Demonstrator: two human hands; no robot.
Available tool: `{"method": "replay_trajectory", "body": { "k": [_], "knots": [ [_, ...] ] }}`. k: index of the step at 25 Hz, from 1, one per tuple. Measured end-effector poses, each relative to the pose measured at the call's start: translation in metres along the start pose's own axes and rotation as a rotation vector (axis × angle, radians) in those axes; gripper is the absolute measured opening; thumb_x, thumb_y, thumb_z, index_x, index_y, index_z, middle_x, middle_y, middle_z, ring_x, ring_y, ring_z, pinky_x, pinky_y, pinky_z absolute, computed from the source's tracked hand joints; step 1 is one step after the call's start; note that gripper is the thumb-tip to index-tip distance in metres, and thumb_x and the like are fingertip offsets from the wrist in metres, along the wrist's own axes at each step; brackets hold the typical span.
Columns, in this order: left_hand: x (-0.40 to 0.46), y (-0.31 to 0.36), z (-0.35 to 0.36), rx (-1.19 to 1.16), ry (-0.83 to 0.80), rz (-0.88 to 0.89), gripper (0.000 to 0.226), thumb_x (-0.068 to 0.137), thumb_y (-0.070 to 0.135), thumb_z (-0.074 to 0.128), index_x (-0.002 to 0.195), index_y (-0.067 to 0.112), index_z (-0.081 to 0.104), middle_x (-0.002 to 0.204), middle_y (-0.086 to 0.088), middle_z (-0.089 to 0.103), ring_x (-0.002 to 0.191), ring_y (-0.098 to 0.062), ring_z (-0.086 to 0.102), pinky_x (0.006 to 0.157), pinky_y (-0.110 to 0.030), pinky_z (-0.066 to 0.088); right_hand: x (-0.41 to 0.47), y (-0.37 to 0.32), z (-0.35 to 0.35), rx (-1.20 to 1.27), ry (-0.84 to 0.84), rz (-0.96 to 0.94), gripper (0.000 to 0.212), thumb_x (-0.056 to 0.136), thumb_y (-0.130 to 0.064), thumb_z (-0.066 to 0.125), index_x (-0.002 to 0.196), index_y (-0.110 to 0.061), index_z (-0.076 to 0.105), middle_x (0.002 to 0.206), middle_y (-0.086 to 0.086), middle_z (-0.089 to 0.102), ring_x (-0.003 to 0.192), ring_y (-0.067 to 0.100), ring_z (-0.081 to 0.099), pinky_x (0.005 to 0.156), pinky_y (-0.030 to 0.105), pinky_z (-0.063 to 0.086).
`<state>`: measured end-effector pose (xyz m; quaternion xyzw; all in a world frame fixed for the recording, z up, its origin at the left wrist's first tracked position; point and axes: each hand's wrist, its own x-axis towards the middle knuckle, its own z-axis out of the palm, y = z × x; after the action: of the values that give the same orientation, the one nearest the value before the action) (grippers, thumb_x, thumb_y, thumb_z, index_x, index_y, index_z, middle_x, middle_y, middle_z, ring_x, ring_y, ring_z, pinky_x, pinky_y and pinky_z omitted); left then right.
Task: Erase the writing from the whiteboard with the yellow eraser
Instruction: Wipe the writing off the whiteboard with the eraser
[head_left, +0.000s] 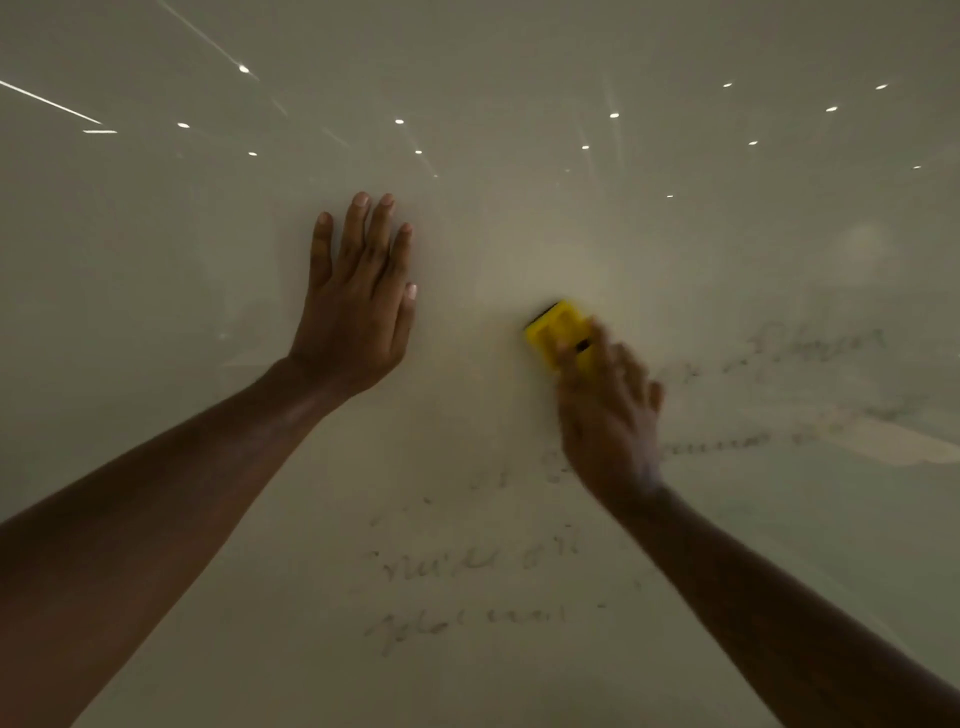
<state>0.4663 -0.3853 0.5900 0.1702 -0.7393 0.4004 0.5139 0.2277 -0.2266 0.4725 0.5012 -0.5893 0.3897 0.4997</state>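
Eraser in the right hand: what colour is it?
Bright yellow eraser, with a dark edge strip; seen in the head view.

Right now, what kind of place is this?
Likely an office or classroom, seen close up at a glossy whiteboard. Faint marker writing remains, the right hand holds a yellow eraser, and rows of ceiling lights reflect in the board.

Left hand blocks whiteboard beside eraser.
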Motion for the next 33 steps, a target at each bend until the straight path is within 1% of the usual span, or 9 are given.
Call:
{"method": "replay_trajectory", "body": {
  "k": [4, 6, 14, 16, 21, 23, 29, 31, 33],
  "knots": [
    [0.011, 0.012, 0.003, 0.011, 0.015, 0.011, 0.051, 0.109, 0.021, 0.037, 0.153, -0.006, 0.038, 0.164, -0.031, 0.03, 0.155, -0.051, 0.023, 0.126, -0.067, 0.014, -0.078, -0.006, 0.011, 0.057, -0.256, -0.59, 0.078, 0.088, -0.014, 0.07, 0.154, -0.038, 0.037, 0.162, -0.002, 0.036, 0.136, 0.031, 0.045, 0.093, 0.042, 0.043],
    [0.016, 0.018, 0.005, 0.011, 0.016, 0.017, 0.051, 0.109, 0.021, 0.037, 0.153, -0.005, 0.037, 0.164, -0.031, 0.03, 0.155, -0.051, 0.022, 0.126, -0.066, 0.013, -0.083, 0.017, 0.005, 0.046, -0.272, -0.669, 0.077, 0.088, -0.015, 0.07, 0.154, -0.039, 0.038, 0.162, -0.004, 0.038, 0.135, 0.031, 0.049, 0.092, 0.042, 0.048],
    [0.035, 0.05, 0.016, 0.013, 0.025, 0.029, 0.051, 0.109, 0.021, 0.038, 0.153, -0.006, 0.038, 0.164, -0.031, 0.03, 0.155, -0.05, 0.022, 0.126, -0.066, 0.013, -0.005, 0.114, -0.028, -0.033, 0.084, 0.181, 0.054, 0.102, -0.031, 0.054, 0.154, -0.03, 0.04, 0.163, 0.011, 0.035, 0.129, 0.042, 0.047, 0.09, 0.047, 0.044],
    [0.041, 0.062, 0.019, -0.005, 0.024, 0.031, 0.051, 0.109, 0.022, 0.038, 0.153, -0.006, 0.038, 0.164, -0.032, 0.03, 0.155, -0.051, 0.022, 0.126, -0.067, 0.013, -0.026, 0.103, -0.021, -0.025, 0.051, 0.137, 0.056, 0.102, -0.029, 0.054, 0.155, -0.033, 0.037, 0.163, 0.01, 0.034, 0.13, 0.04, 0.045, 0.09, 0.046, 0.042],
    [0.06, 0.088, 0.027, -0.02, 0.033, 0.06, 0.053, 0.11, 0.027, 0.039, 0.153, -0.005, 0.039, 0.164, -0.032, 0.031, 0.154, -0.052, 0.023, 0.125, -0.066, 0.014, -0.092, 0.121, -0.023, -0.044, -0.219, -0.544, 0.077, 0.088, -0.018, 0.073, 0.153, -0.039, 0.038, 0.161, 0.0, 0.036, 0.135, 0.03, 0.048, 0.087, 0.039, 0.041],
    [0.068, 0.1, 0.032, -0.022, 0.041, 0.057, 0.054, 0.109, 0.027, 0.041, 0.153, -0.005, 0.039, 0.164, -0.032, 0.031, 0.154, -0.052, 0.023, 0.125, -0.067, 0.015, -0.08, 0.151, -0.033, -0.066, -0.197, -0.491, 0.07, 0.093, -0.024, 0.069, 0.153, -0.04, 0.037, 0.158, 0.0, 0.038, 0.133, 0.033, 0.049, 0.086, 0.041, 0.044],
    [0.084, 0.123, 0.04, 0.003, 0.043, 0.036, 0.053, 0.11, 0.028, 0.039, 0.152, -0.005, 0.04, 0.163, -0.032, 0.031, 0.155, -0.051, 0.023, 0.125, -0.069, 0.013, -0.017, 0.229, -0.059, -0.048, 0.133, 0.267, 0.051, 0.102, -0.022, 0.057, 0.151, -0.015, 0.046, 0.16, 0.022, 0.035, 0.13, 0.049, 0.049, 0.103, 0.053, 0.047],
    [0.09, 0.132, 0.041, 0.01, 0.041, 0.03, 0.053, 0.111, 0.028, 0.037, 0.152, -0.005, 0.04, 0.163, -0.033, 0.032, 0.154, -0.051, 0.023, 0.124, -0.07, 0.013, -0.03, 0.215, -0.052, -0.034, 0.133, 0.264, 0.052, 0.102, -0.023, 0.056, 0.153, -0.018, 0.044, 0.161, 0.02, 0.034, 0.13, 0.047, 0.049, 0.101, 0.051, 0.046],
    [0.094, 0.141, 0.042, 0.007, 0.038, 0.025, 0.053, 0.111, 0.028, 0.036, 0.151, -0.006, 0.041, 0.162, -0.034, 0.032, 0.154, -0.052, 0.024, 0.124, -0.071, 0.013, -0.062, 0.193, -0.043, -0.044, -0.026, 0.024, 0.057, 0.101, -0.026, 0.058, 0.155, -0.03, 0.039, 0.163, 0.012, 0.033, 0.131, 0.041, 0.048, 0.093, 0.049, 0.047]
  ]
}}
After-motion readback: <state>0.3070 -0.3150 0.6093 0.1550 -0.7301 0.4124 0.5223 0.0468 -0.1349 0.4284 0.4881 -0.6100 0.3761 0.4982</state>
